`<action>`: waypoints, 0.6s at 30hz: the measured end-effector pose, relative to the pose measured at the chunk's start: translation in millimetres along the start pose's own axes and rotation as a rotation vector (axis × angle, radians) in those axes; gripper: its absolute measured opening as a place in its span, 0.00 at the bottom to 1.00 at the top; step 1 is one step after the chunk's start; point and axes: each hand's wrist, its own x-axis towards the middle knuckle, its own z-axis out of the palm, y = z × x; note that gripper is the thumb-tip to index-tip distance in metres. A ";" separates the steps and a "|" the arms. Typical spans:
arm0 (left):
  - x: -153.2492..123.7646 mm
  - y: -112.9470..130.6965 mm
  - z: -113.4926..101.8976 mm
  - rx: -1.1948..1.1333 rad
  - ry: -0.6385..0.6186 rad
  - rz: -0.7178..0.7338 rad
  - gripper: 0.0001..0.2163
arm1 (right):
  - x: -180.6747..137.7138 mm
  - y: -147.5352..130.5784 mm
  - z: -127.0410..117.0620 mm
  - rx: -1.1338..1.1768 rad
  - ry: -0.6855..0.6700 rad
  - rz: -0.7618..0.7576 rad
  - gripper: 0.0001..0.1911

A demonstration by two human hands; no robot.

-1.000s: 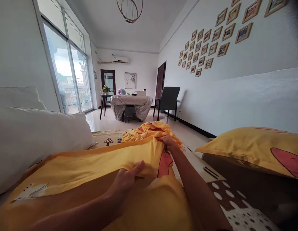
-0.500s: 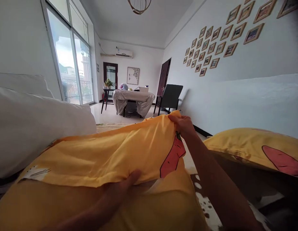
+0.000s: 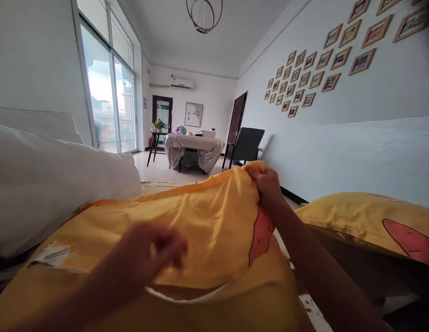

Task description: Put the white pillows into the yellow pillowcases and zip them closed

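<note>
A yellow pillowcase (image 3: 207, 221) with a red cartoon carrot-like print (image 3: 261, 235) spreads across the middle in front of me. My right hand (image 3: 268, 182) pinches its far right corner and holds it raised. Over the near part of the cloth hovers my left hand (image 3: 152, 251), smeared by motion, its fingers seemingly bent and apart from the fabric. Below that hand, the pillowcase's near edge gapes in a slit with a pale rim (image 3: 190, 299). At the left lies a large white pillow (image 3: 62, 170), touching the cloth's left side.
A plump yellow pillow (image 3: 356, 212) with a pink-red print lies at the right. Farther off are a covered table (image 3: 193, 143), a dark chair (image 3: 248, 144) and a plant (image 3: 159, 124). Glass sliding doors (image 3: 109, 92) stand at the left.
My left hand has come off the pillowcase's near edge, moving up and left above the cloth. That edge now sags open. My right hand still grips the far corner. The view has tilted slightly upward.
</note>
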 end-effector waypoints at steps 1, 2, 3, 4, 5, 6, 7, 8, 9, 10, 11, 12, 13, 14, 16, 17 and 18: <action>24.4 5.7 -12.7 0.239 0.055 0.176 0.13 | -3.6 -6.0 4.2 -0.040 0.039 -0.065 0.14; 50.3 8.4 -23.8 0.408 0.175 0.343 0.14 | -6.7 -12.4 8.5 -0.096 0.087 -0.153 0.14; 75.5 8.0 -33.0 0.536 0.195 0.460 0.16 | -9.2 -19.0 12.1 -0.165 0.136 -0.254 0.13; 97.7 4.9 -40.3 0.620 0.104 0.486 0.19 | -11.1 -25.5 14.5 -0.240 0.179 -0.357 0.12; 115.4 -0.3 -45.7 0.668 -0.002 0.444 0.18 | -12.2 -31.7 15.5 -0.309 0.210 -0.447 0.12; 127.9 -6.5 -49.7 0.688 -0.102 0.392 0.17 | -12.6 -37.1 14.9 -0.363 0.223 -0.511 0.12; 135.1 -12.8 -52.6 0.666 -0.186 0.338 0.17 | -12.0 -41.6 13.0 -0.398 0.227 -0.544 0.12; 137.6 -18.4 -54.9 0.617 -0.231 0.301 0.18 | -10.7 -44.8 10.3 -0.416 0.224 -0.544 0.13; 136.6 -22.8 -57.2 0.550 -0.241 0.287 0.18 | -8.6 -46.8 7.1 -0.420 0.220 -0.519 0.13; 133.3 -25.7 -59.8 0.473 -0.226 0.280 0.19 | -6.0 -47.4 4.1 -0.411 0.212 -0.481 0.14; 128.9 -27.1 -62.9 0.400 -0.199 0.268 0.19 | -3.3 -46.9 1.4 -0.388 0.200 -0.439 0.16; 124.2 -27.2 -66.5 0.342 -0.167 0.246 0.20 | -0.7 -45.6 -0.8 -0.353 0.181 -0.402 0.17; 120.0 -26.7 -70.5 0.297 -0.140 0.216 0.20 | 1.3 -43.6 -2.4 -0.311 0.149 -0.371 0.18; 116.4 -25.9 -74.5 0.252 -0.119 0.182 0.21 | 2.4 -41.3 -3.6 -0.264 0.101 -0.341 0.19; 111.1 -25.9 -81.3 0.133 -0.096 0.112 0.20 | 1.6 -36.4 -5.2 -0.165 -0.023 -0.269 0.20; 109.0 -27.1 -83.4 0.068 -0.088 0.080 0.19 | -0.4 -33.9 -5.9 -0.120 -0.089 -0.221 0.21; 107.1 -29.1 -84.6 0.026 -0.060 0.054 0.18 | -3.3 -31.3 -6.8 -0.080 -0.155 -0.169 0.22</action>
